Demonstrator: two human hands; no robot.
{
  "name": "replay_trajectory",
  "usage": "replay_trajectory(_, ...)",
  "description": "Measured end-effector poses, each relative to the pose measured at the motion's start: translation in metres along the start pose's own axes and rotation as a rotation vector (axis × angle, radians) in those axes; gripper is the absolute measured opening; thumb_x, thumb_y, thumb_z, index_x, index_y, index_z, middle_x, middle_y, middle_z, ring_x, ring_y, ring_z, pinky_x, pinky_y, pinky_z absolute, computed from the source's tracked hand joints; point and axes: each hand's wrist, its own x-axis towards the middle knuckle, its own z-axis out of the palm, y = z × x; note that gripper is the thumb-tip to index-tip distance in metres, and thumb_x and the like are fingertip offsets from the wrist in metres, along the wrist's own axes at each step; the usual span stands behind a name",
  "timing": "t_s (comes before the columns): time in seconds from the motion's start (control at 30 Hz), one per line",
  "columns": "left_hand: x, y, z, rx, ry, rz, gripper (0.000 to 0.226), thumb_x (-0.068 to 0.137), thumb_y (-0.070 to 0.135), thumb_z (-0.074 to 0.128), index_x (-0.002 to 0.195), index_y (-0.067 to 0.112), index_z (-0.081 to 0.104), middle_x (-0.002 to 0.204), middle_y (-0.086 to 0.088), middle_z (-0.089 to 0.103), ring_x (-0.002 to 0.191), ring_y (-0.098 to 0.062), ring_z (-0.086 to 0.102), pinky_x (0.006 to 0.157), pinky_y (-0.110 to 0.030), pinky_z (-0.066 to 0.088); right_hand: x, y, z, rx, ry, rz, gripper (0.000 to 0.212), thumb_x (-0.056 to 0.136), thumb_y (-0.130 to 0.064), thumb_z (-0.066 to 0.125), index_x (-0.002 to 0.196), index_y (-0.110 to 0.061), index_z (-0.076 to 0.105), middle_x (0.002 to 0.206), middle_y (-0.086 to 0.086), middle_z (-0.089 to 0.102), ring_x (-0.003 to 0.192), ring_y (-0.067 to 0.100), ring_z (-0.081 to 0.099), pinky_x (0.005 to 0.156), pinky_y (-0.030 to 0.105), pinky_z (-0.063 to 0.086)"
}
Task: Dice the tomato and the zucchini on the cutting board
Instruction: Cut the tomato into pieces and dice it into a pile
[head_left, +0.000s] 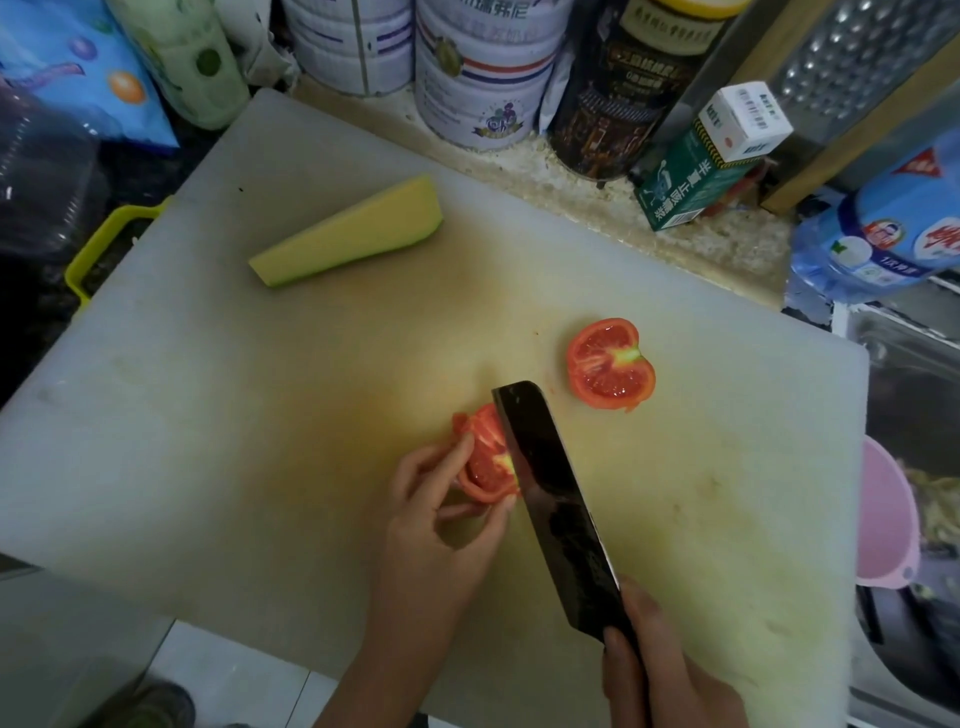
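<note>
A white cutting board (218, 415) fills the middle of the view. Near its centre my left hand (441, 514) pinches a tomato half (485, 462), cut face up. My right hand (660, 670) grips a dark cleaver (550, 493) at the handle; its blade lies against the right side of that tomato half. A second tomato half (610, 364) rests cut face up to the upper right, apart from the blade. A long zucchini piece (348, 234), pale cut face up, lies at the far left of the board.
Tins (483, 78), a dark jar (618, 93), a green box (691, 176) and a metal grater (857, 67) crowd the board's far edge. A blue bottle (883, 234), a sink and a pink bowl (883, 519) are at the right. Bags sit at far left.
</note>
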Motion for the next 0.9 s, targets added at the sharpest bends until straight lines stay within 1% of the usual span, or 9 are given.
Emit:
replay_trajectory(0.07,0.000,-0.002,0.002,0.011,0.023,0.015,0.067,0.068,0.000,0.084,0.120,0.035,0.060,0.113,0.021,0.055,0.089,0.007,0.065,0.078,-0.005,0.049,0.004,-0.002,-0.003,-0.085,-0.025,-0.013,0.040,0.102,-0.047,0.016,0.115,-0.030,0.050,0.049,-0.006,0.055,0.028,0.012,0.043,0.032,0.016,0.034)
replay_trajectory(0.1,0.001,-0.003,0.004,0.017,0.036,0.024,0.068,0.068,0.000,0.084,0.119,0.037,0.059,0.113,0.026,0.054,0.088,0.005,0.065,0.078,-0.005,0.049,0.006,-0.006,-0.003,-0.122,-0.042,-0.018,0.043,0.102,-0.046,0.014,0.111,-0.024,0.050,0.048,-0.003,0.055,0.026,0.015,0.042,0.029,0.016,0.028)
replay_trajectory(0.17,0.001,-0.003,0.007,0.024,0.061,0.035,0.070,0.067,0.000,0.085,0.117,0.040,0.058,0.112,0.035,0.052,0.087,0.004,0.066,0.077,-0.005,0.049,0.011,-0.016,-0.004,-0.153,-0.092,-0.027,0.043,0.102,-0.042,0.013,0.110,-0.019,0.049,0.047,0.000,0.053,0.025,0.020,0.039,0.030,0.013,0.021)
replay_trajectory(0.27,0.004,-0.001,0.009,0.023,0.095,0.031,0.070,0.067,0.001,0.085,0.115,0.043,0.057,0.110,0.035,0.052,0.084,0.008,0.066,0.076,-0.002,0.047,0.015,-0.021,0.003,-0.147,-0.107,-0.019,0.042,0.102,-0.038,0.013,0.113,-0.017,0.048,0.049,0.002,0.052,0.026,0.023,0.038,0.030,0.013,0.021)
replay_trajectory(0.33,0.006,-0.001,0.010,0.044,0.096,0.049,0.069,0.067,0.000,0.085,0.115,0.041,0.058,0.111,0.033,0.053,0.083,0.009,0.065,0.075,-0.001,0.046,0.014,-0.018,0.003,-0.160,-0.109,-0.018,0.042,0.102,-0.037,0.013,0.114,-0.019,0.048,0.051,0.001,0.053,0.026,0.022,0.039,0.029,0.015,0.022)
replay_trajectory(0.47,0.010,0.000,0.008,0.061,0.087,0.045,0.067,0.066,-0.001,0.086,0.115,0.037,0.060,0.110,0.013,0.057,0.081,0.011,0.063,0.072,0.000,0.045,0.008,-0.009,-0.001,-0.207,-0.025,-0.065,0.035,0.103,-0.032,0.017,0.108,-0.018,0.049,0.050,0.002,0.055,0.024,0.020,0.038,0.031,0.011,0.023)
replay_trajectory(0.73,0.013,-0.001,0.007,0.061,0.075,0.049,0.067,0.067,0.000,0.085,0.115,0.039,0.060,0.108,0.009,0.059,0.083,0.006,0.065,0.075,-0.005,0.050,0.028,-0.015,0.006,-0.102,-0.168,-0.069,0.045,0.101,-0.043,0.012,0.116,-0.020,0.048,0.045,-0.002,0.050,0.026,0.017,0.040,0.032,0.019,0.014)
replay_trajectory(0.83,0.014,-0.001,0.005,0.039,0.064,0.031,0.064,0.067,-0.001,0.084,0.115,0.036,0.063,0.107,0.007,0.059,0.086,0.005,0.065,0.076,-0.007,0.051,0.018,-0.003,0.000,-0.033,-0.190,0.054,0.048,0.098,-0.057,0.012,0.117,-0.030,0.048,0.043,-0.001,0.052,0.029,0.011,0.045,0.030,0.017,0.027)
replay_trajectory(0.9,0.017,-0.002,0.003,0.044,0.049,0.039,0.063,0.068,-0.002,0.084,0.115,0.034,0.063,0.108,0.004,0.060,0.087,0.005,0.065,0.076,-0.006,0.050,0.013,0.003,-0.012,0.099,-0.164,0.106,0.047,0.091,-0.070,0.015,0.114,-0.045,0.047,0.047,-0.003,0.058,0.034,0.002,0.051,0.037,0.013,0.039)
